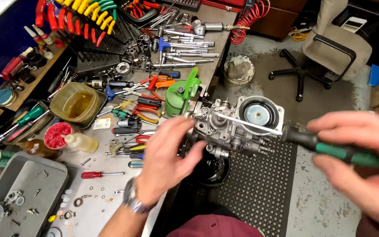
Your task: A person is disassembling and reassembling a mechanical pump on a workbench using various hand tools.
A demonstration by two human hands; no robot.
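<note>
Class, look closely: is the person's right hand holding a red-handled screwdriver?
No, the right hand grips a green-and-black-handled screwdriver whose shaft reaches the metal carburetor.
</note>
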